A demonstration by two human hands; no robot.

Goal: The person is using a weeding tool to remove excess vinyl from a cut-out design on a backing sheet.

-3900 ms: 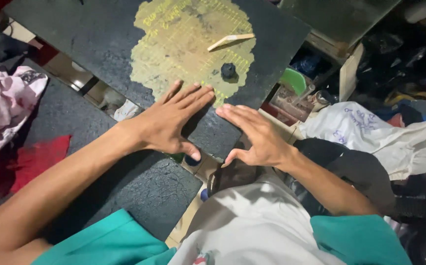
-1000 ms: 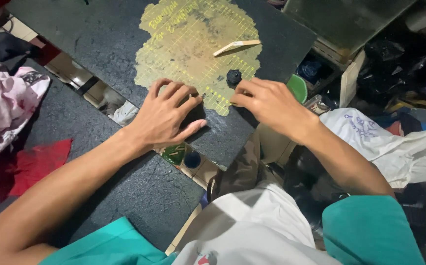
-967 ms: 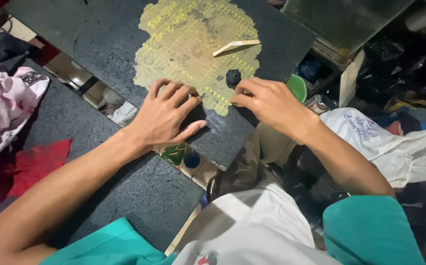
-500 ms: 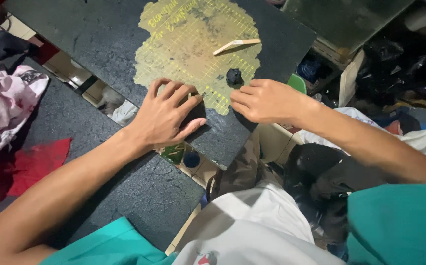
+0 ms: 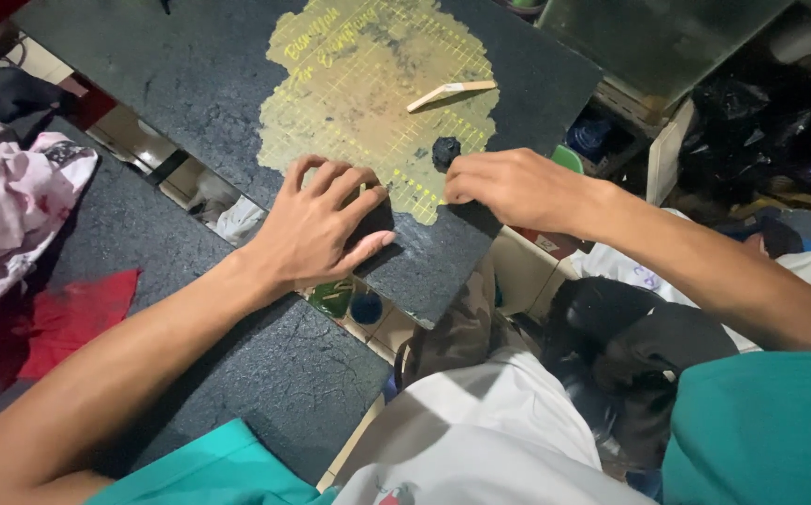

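Black lump lies just upper left of the right grip, fingers curled and empty; left grip, spread on the board, is farther.

On the table the dark top lies bare left of the yellow patch — free passage there. On the patch only a stick and a black lump obstruct. Right edge — crowded by bags and a box.
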